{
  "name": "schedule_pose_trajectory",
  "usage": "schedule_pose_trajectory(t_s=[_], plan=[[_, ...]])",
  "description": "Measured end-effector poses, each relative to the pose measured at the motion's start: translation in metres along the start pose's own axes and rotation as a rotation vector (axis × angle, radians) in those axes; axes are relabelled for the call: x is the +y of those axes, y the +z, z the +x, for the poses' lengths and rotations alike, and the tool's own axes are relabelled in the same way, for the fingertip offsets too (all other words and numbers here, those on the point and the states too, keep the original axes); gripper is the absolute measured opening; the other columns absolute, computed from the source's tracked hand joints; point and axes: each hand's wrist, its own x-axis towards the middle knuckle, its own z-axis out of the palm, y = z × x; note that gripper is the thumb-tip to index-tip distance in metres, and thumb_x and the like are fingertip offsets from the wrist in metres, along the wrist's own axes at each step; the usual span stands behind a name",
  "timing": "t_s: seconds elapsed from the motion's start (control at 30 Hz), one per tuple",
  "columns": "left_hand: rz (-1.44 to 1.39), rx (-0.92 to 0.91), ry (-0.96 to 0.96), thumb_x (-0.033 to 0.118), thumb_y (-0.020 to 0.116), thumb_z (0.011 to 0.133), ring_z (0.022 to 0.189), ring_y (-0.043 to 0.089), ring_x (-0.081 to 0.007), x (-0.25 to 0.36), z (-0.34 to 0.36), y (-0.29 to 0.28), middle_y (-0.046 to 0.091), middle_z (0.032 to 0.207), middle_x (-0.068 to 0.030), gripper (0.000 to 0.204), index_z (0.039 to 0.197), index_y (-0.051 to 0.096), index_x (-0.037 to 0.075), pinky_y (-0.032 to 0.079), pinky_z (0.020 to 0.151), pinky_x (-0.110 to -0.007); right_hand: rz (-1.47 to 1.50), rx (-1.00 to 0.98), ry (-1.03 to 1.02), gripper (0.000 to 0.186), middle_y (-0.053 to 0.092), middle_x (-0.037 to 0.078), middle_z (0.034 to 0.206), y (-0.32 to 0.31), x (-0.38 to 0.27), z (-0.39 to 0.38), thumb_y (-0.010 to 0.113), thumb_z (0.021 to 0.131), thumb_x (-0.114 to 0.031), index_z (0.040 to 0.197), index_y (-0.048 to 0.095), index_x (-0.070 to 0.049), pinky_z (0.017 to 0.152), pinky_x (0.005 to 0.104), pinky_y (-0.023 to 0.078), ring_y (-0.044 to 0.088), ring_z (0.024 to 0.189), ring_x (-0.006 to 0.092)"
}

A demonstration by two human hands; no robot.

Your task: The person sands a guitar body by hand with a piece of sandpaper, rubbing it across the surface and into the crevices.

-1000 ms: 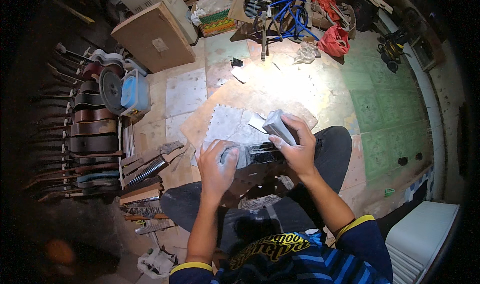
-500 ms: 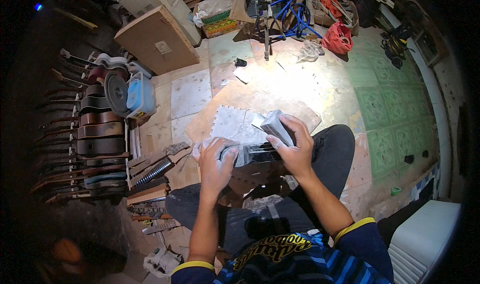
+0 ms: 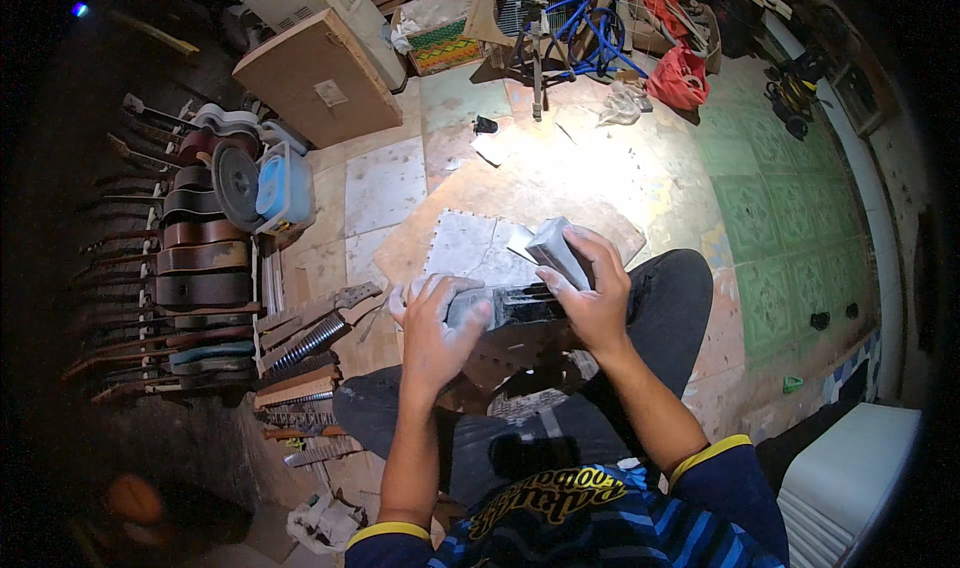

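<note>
My right hand (image 3: 598, 293) is wrapped round a grey sanding block (image 3: 552, 238), tilted above the right part of a long, dark, glossy piece (image 3: 525, 306) dulled by pale dust. That piece lies crosswise over my lap, and its exact kind is hard to tell. At its left end my left hand (image 3: 428, 320) grips it, fingers over the far edge and thumb on the near side. Dust whitens the fingers of both hands. Just beyond the piece is a pale sheet with a ragged edge (image 3: 460, 246), lying on a brown board (image 3: 405, 243).
Several guitars (image 3: 205, 260) stand in a row at the left, beside a clear tub (image 3: 290, 193) with a blue container. Saws (image 3: 305, 346) lie by my left knee. A brown box (image 3: 315, 83), blue hose (image 3: 600, 38) and red bag (image 3: 678, 76) are farther off. A white plastic seat (image 3: 850, 468) stands right.
The grey sanding block has turned slightly in my right hand. My left thumb has lifted and shifted a little to the right on the dark piece. The whole view has shifted slightly.
</note>
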Motion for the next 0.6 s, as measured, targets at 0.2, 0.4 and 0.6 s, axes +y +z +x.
schedule_pose_trajectory(t_s=[0.2,0.4,0.6], plan=[[-0.038,-0.017,-0.108,0.031,0.062,0.097,0.109,0.060,-0.0352,-0.020,-0.002,0.006,0.070,0.103,-0.0114,0.026,0.100,0.073,0.008,0.027,0.109,-0.053,0.015,-0.012,0.019,0.055,0.068,0.019,0.125,0.001,-0.005,-0.001,0.089,0.076,-0.011,0.125,0.068,-0.005,0.097,0.0425,0.053,0.066,0.114,0.0363],[-0.049,-0.003,0.130,0.034,0.068,0.089,0.107,0.060,-0.0357,-0.013,0.000,-0.004,0.069,0.102,-0.0133,0.031,0.104,0.072,0.007,0.036,0.101,-0.048,0.003,-0.009,0.004,0.055,0.068,0.019,0.125,-0.001,-0.003,0.001,0.089,0.077,-0.012,0.126,0.067,-0.005,0.097,0.0424,0.053,0.066,0.114,0.0364],[-0.150,-0.026,0.045,0.031,0.067,0.089,0.098,0.062,-0.0362,-0.013,-0.002,-0.002,0.069,0.098,-0.0140,0.029,0.097,0.071,0.004,0.040,0.095,-0.046,-0.015,-0.028,-0.005,0.056,0.068,0.019,0.126,-0.004,-0.002,-0.004,0.089,0.077,-0.011,0.127,0.067,-0.005,0.097,0.0426,0.053,0.065,0.115,0.0373]])
